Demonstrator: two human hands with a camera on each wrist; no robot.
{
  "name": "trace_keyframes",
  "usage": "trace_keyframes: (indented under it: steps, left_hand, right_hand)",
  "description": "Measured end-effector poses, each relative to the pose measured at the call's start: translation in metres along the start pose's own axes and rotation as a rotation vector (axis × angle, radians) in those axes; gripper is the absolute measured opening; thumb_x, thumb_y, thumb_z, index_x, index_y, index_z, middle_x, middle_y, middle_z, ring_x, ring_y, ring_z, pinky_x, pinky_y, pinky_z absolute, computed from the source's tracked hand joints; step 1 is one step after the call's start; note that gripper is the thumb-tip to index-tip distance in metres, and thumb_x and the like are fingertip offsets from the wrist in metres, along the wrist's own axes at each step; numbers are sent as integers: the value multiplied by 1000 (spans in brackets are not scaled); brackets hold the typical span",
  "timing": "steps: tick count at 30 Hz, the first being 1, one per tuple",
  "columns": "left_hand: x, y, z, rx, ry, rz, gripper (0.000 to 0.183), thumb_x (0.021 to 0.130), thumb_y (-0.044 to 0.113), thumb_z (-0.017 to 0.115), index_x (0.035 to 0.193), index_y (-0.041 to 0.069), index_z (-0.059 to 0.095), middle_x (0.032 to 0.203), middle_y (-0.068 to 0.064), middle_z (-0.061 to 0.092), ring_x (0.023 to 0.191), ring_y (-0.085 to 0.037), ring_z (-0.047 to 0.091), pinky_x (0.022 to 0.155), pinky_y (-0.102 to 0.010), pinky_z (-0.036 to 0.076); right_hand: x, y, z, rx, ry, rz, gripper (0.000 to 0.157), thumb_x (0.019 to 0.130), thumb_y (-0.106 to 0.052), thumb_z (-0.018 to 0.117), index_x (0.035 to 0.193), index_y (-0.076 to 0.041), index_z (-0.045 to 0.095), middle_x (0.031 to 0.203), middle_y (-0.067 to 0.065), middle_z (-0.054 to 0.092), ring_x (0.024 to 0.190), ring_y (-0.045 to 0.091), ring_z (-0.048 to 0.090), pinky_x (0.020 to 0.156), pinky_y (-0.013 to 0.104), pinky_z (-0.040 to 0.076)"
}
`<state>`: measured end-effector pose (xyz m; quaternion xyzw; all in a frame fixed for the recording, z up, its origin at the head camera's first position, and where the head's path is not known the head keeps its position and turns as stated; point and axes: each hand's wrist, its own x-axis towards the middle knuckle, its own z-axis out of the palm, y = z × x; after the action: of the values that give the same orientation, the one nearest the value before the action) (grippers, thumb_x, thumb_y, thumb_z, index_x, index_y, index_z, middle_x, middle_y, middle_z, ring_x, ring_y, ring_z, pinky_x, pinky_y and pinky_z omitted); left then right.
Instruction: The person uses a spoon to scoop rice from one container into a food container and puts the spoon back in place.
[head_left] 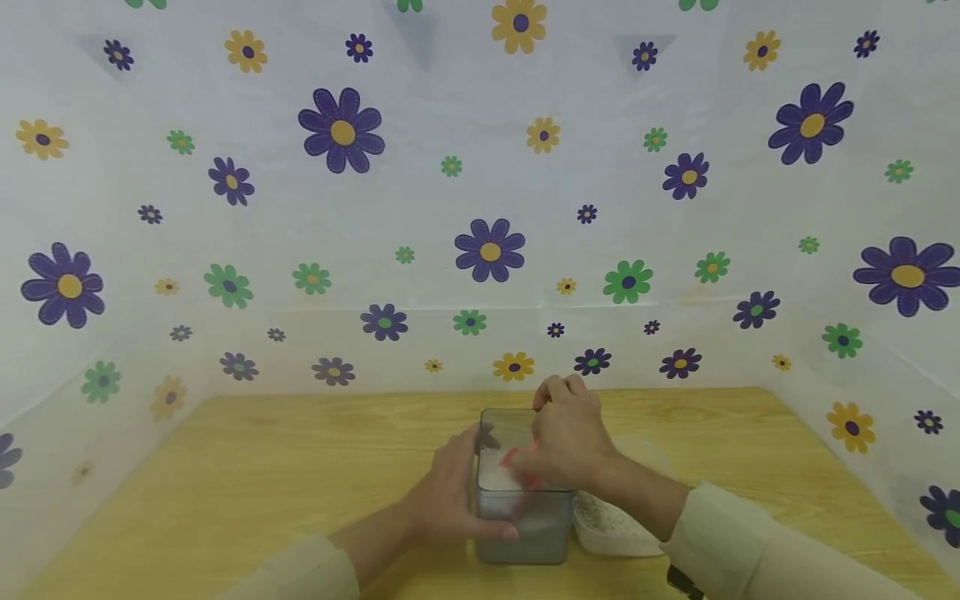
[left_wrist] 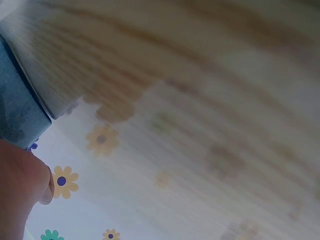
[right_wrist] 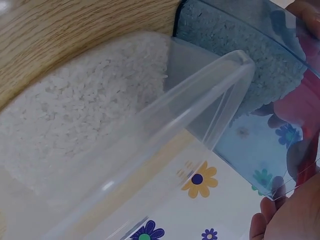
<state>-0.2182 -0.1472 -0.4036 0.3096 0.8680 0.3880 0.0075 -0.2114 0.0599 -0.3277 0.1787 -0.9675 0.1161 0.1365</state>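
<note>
A clear blue-grey rectangular container (head_left: 522,535) stands upright on the table with white rice (right_wrist: 225,40) inside. My left hand (head_left: 447,497) grips its left side, the thumb lying across the front wall. Over the container's opening, my right hand (head_left: 573,437) holds a red scoop (right_wrist: 295,110), partly hidden by the fingers and blurred. Through the clear wall, the scoop shows beside the rice in the right wrist view. Against the container's right side stands a translucent white tub (head_left: 622,546) with more rice (right_wrist: 100,95), partly covered from above by my right forearm.
The wooden table (head_left: 315,467) runs back to a white sheet (head_left: 420,208) printed with flowers, which also rises at both sides. Behind the right forearm is a pale, translucent rounded edge (head_left: 643,454), perhaps a raised lid of the tub.
</note>
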Motion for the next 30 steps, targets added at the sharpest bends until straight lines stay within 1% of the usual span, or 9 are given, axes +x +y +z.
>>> trace_keyframes:
  steps: [3, 7, 14, 16, 19, 23, 26, 30]
  left_hand:
    - [0, 0, 0, -7, -8, -7, 112, 67, 57, 85, 152, 16, 26, 143, 2, 43, 136, -26, 35, 111, -61, 28]
    - [0, -1, 0, -11, -7, -17, 113, 67, 58, 85, 152, 15, 26, 143, 3, 43, 135, -26, 35, 110, -61, 30]
    - [0, 0, 0, -9, 2, -8, 115, 66, 56, 86, 153, 11, 26, 144, 0, 43, 135, -28, 35, 110, -62, 29]
    - [0, -1, 1, -14, 5, -8, 115, 65, 57, 86, 152, 11, 26, 142, 0, 44, 133, -27, 36, 109, -61, 31]
    - [1, -1, 1, -12, 20, 1, 116, 64, 57, 87, 151, 10, 28, 140, 0, 46, 131, -25, 38, 107, -60, 32]
    - [1, -1, 1, 7, 23, 9, 116, 63, 57, 86, 152, 11, 28, 140, 1, 45, 131, -24, 37, 109, -60, 29]
    - [1, -2, 2, 12, 11, 6, 117, 64, 58, 85, 153, 12, 26, 141, 1, 44, 133, -24, 36, 111, -61, 27]
    - [1, -2, 1, 2, 5, -2, 117, 64, 58, 85, 153, 10, 26, 142, 0, 44, 133, -25, 35, 111, -62, 28]
  right_hand:
    - [-1, -1, 0, 27, 24, 24, 43, 68, -45, 75, 43, -19, 50, 99, -2, 52, 101, 22, 41, 81, 40, 37]
    - [-1, -1, 0, 26, 42, 46, 40, 69, -41, 75, 43, -21, 51, 99, -2, 51, 103, 22, 41, 81, 39, 36]
    - [-1, 1, -4, 19, 44, 48, 33, 66, -34, 71, 43, -21, 52, 101, -1, 52, 102, 23, 41, 82, 41, 35]
    - [-1, 3, -6, 23, 46, 46, 32, 66, -33, 70, 42, -22, 52, 100, -1, 52, 102, 24, 41, 81, 41, 35]
    - [-1, 6, -10, 52, 61, 57, 34, 68, -33, 70, 41, -22, 52, 99, -1, 53, 101, 24, 42, 78, 42, 35]
    - [0, 13, -16, 112, 82, 97, 39, 71, -35, 72, 42, -21, 52, 97, 0, 53, 99, 24, 42, 78, 44, 35]
    - [1, 17, -20, 134, 81, 120, 39, 73, -36, 72, 44, -20, 54, 97, 1, 53, 101, 25, 42, 79, 46, 35]
    - [1, 23, -25, 159, 67, 150, 36, 75, -35, 72, 47, -17, 57, 98, 2, 54, 102, 25, 43, 80, 47, 36]
